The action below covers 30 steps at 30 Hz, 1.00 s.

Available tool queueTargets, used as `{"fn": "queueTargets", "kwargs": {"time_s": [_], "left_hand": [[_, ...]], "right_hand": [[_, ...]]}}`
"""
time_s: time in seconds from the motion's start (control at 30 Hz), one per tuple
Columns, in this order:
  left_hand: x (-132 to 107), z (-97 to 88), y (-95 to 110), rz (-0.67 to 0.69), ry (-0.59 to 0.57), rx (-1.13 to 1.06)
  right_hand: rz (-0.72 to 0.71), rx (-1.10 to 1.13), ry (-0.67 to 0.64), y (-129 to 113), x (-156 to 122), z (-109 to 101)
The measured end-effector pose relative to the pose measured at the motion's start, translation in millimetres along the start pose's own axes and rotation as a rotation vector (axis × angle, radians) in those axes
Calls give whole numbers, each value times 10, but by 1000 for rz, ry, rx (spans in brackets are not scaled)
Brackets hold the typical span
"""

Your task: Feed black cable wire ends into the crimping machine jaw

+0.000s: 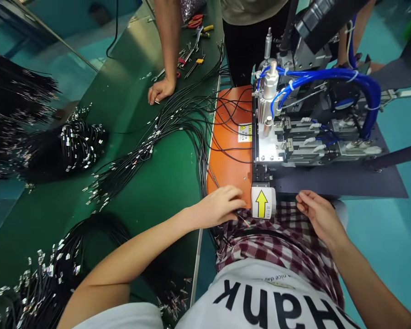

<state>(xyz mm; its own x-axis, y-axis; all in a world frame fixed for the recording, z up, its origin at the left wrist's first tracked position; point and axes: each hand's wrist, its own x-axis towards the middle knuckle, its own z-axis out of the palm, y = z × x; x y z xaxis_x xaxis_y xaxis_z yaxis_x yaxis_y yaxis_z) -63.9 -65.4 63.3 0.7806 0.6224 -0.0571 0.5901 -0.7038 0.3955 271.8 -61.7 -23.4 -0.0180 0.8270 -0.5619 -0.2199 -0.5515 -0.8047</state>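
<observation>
My left hand [222,206] is closed around a thin black cable [239,215] at the near edge of the orange plate [231,164]. Fine coloured wires [247,224] fan out of the cable's tip, just below the hand. My right hand [317,214] hangs over my lap, right of the yellow arrow label [262,203], with thumb and fingertips pinched together. Whatever may be between those fingertips is too small to make out. Ahead of both hands stands a machine [269,137] with metal cylinders; several black cables run across the orange plate towards it.
A bundle of black cables [154,137] lies across the green table [167,183]. More cable bundles [82,141] sit at the left and near left. Another person's hand [162,90] rests on the table by pliers [196,20]. Blue hoses [329,75] arch over the machine.
</observation>
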Motion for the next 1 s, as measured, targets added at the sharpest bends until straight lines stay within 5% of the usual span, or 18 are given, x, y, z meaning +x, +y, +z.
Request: {"fn": "queueTargets", "kwargs": {"time_s": [0.1, 0.27, 0.43, 0.7, 1.0], "left_hand": [[-18, 37, 41, 49, -14, 91], [189, -4, 48, -56, 256, -96], [354, 91, 147, -89, 331, -79], [580, 171, 238, -123, 329, -98], [677, 190, 171, -95, 455, -386]], "right_hand": [[-41, -49, -30, -91, -82, 97], [-333, -421, -173, -237, -289, 454], [-550, -558, -231, -275, -356, 724], [-610, -516, -119, -289, -355, 742], [-418, -339, -253, -418, -220, 552]]}}
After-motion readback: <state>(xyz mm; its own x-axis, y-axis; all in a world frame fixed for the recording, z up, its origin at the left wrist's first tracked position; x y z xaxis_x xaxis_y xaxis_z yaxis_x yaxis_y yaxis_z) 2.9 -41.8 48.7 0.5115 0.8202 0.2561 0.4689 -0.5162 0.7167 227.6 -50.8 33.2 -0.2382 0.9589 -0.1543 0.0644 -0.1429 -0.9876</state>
